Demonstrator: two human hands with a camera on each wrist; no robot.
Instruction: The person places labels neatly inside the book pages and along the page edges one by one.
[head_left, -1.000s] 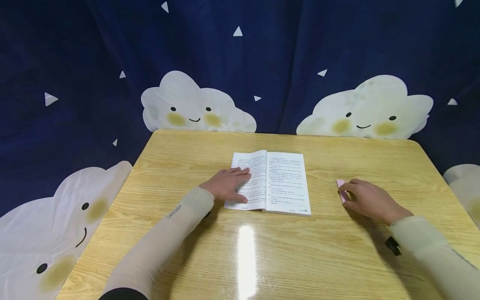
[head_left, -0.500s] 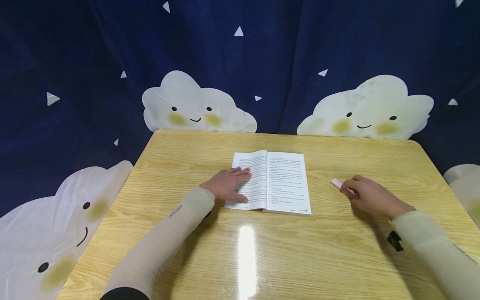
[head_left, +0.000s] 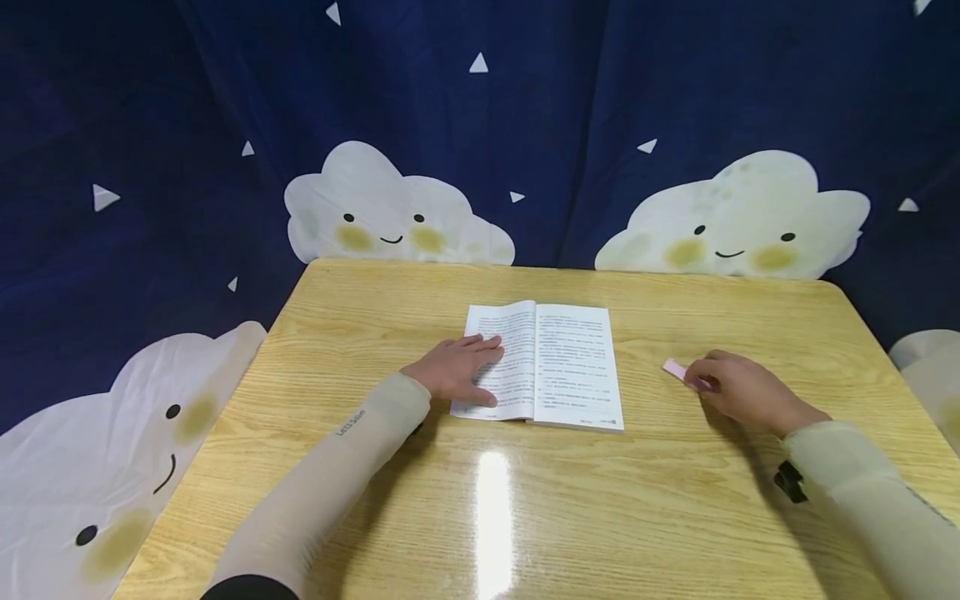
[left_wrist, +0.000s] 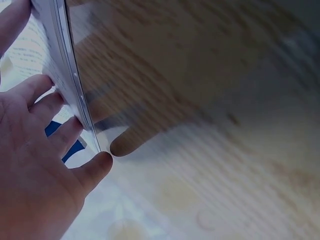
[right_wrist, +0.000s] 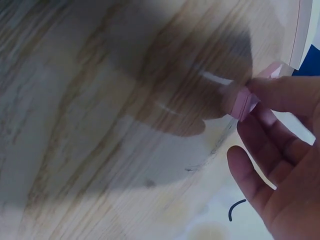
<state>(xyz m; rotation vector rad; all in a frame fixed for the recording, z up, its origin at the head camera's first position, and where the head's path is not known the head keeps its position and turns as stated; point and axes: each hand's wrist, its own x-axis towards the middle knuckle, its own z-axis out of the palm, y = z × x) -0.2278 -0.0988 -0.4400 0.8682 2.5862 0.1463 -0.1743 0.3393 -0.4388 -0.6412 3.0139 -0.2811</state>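
An open book (head_left: 576, 367) with printed pages lies on the table. My left hand (head_left: 453, 371) rests on its left page, fingers spread; in the left wrist view the same hand (left_wrist: 47, 155) touches the book's edge (left_wrist: 75, 75) with its fingertips. To the right of the book, my right hand (head_left: 738, 390) pinches a small pink strip (head_left: 674, 368) between thumb and fingers, close to the tabletop. Seen from the right wrist, the pink strip (right_wrist: 241, 104) looks flat-sided and layered, its far part behind the thumb. What exactly it is I cannot tell.
The wooden table (head_left: 600, 508) has rounded far corners and a bright light reflection near its front. Behind it hangs a dark blue curtain (head_left: 420, 92) with smiling clouds and white triangles. A corner of the book (right_wrist: 300, 30) shows near the right hand's strip.
The right hand has turned the pink strip from nearly upright in the view to slanting toward the upper left, and shifted slightly right. The left hand and the book have stayed put.
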